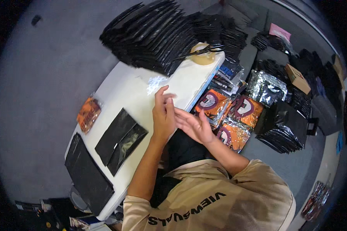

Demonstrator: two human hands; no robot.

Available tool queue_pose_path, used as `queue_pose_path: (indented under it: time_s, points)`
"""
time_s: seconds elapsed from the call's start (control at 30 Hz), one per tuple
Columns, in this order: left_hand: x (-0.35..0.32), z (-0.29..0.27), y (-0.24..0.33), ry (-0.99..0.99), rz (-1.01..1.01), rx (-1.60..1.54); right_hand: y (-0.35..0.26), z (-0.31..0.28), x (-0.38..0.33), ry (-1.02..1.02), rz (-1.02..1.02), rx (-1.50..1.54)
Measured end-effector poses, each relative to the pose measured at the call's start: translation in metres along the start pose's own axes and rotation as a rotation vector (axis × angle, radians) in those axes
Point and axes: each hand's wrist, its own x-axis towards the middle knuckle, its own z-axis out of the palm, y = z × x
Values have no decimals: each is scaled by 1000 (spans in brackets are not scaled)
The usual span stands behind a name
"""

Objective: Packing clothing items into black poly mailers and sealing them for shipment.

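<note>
My left hand (163,118) is held over the right side of the white table (123,86), fingers extended. Close beside it is my right hand (196,128), palm turned up and fingers stretched toward the left hand; they seem to touch or overlap there. Nothing shows in either hand. Left of my hands lies a folded black plastic bag (117,140) with a shiny flap. A larger flat black bag (88,178) lies at the near left edge. Beyond the folded bag, an orange item in clear wrap (89,114) rests at the table's left edge.
A tall stack of black bags (150,34) covers the table's far end. Black scissors (210,49) lie on a tape roll (202,57) at the far right corner. Right of the table are wrapped orange packs (247,109), a black bag pile (285,125) and a small carton (298,79).
</note>
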Motion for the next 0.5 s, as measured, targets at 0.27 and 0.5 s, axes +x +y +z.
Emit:
queue_pose_path:
  time_s: [0.27,0.5]
  points:
    - [44,54,-61,-140,367,542,-21,-99,-23,692,-228,-933]
    - [67,67,-70,-138,470,570,-11,-88,-17,639,-203,-1243]
